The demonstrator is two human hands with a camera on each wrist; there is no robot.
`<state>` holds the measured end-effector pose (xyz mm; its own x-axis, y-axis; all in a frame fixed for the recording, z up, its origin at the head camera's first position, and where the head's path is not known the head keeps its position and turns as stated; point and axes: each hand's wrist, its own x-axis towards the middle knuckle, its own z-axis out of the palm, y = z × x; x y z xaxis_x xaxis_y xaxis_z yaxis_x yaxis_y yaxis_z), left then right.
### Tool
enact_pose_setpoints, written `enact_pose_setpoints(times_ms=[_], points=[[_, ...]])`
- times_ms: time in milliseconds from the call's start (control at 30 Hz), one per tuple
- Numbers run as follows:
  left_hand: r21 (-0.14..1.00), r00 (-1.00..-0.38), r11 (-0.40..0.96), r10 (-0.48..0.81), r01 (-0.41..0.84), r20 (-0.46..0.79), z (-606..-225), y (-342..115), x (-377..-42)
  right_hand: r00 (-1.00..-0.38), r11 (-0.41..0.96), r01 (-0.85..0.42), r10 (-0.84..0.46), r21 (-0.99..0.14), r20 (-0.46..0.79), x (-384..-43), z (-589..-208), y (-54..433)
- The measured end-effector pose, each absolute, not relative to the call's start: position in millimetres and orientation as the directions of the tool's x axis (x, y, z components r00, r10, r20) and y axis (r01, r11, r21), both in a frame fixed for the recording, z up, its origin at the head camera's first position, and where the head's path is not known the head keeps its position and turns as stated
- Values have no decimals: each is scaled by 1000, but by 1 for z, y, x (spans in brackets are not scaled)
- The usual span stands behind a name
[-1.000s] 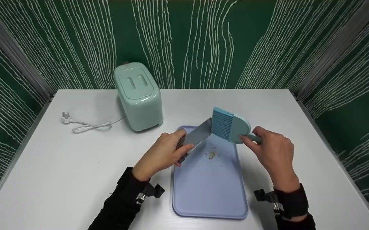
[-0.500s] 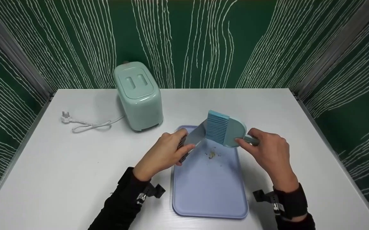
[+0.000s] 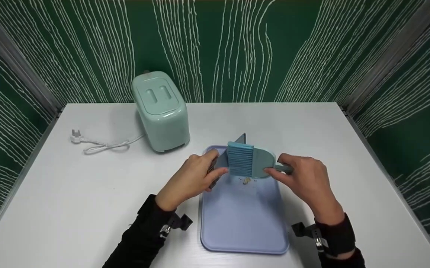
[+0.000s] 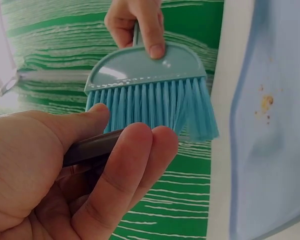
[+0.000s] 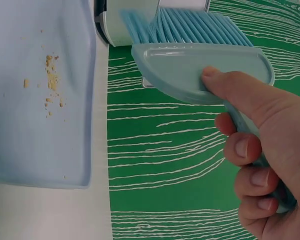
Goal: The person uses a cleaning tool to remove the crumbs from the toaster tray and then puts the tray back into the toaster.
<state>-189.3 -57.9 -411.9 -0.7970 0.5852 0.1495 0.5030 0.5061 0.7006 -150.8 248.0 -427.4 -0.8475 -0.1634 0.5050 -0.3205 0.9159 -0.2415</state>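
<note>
My left hand (image 3: 191,176) grips a flat metal crumb tray (image 3: 221,160), tilted above the lavender tray (image 3: 244,223). Only its dark edge (image 4: 92,147) shows between thumb and fingers in the left wrist view. With my right hand (image 3: 306,176) I hold a light-blue hand brush (image 3: 263,163) by its handle, the thumb pressed on its flat back (image 5: 200,70). The bristles (image 4: 145,102) lie across the crumb tray near my left fingers and hide part of it in the head view. Small yellowish crumbs (image 3: 246,181) lie on the lavender tray below.
A mint-green toaster (image 3: 161,111) stands at the back left of the white table (image 3: 70,208). Its white cord and plug (image 3: 107,145) lie to the left. Green walls with white lines (image 3: 215,48) enclose the table at the back and sides.
My right hand has swept the brush leftward and slightly nearer to me, along the crumb tray towards my left hand. The left hand stays almost still.
</note>
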Motion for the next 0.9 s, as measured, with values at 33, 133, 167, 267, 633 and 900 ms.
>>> enact_pose_setpoints(times_ms=[33, 133, 167, 267, 633, 900], points=[[698, -795, 506, 587, 507, 152, -412, -58, -190, -848, 916, -324, -170, -238, 501, -151, -427, 248], [687, -789, 508, 593, 519, 158, -413, -58, -190, -861, 916, -323, -181, -236, 476, -149, -425, 248], [683, -788, 509, 594, 524, 161, -414, -58, -190, -866, 917, -321, -183, -238, 465, -148, -424, 248], [677, -785, 509, 595, 532, 169, -415, -58, -191, -881, 915, -319, -191, -246, 433, -147, -421, 249], [699, -799, 496, 573, 515, 182, -417, -59, -194, -948, 868, -265, -157, -419, 276, -142, -410, 276], [630, -782, 519, 573, 578, 246, -418, -59, -195, -954, 751, -209, -297, -627, -38, -144, -413, 278]])
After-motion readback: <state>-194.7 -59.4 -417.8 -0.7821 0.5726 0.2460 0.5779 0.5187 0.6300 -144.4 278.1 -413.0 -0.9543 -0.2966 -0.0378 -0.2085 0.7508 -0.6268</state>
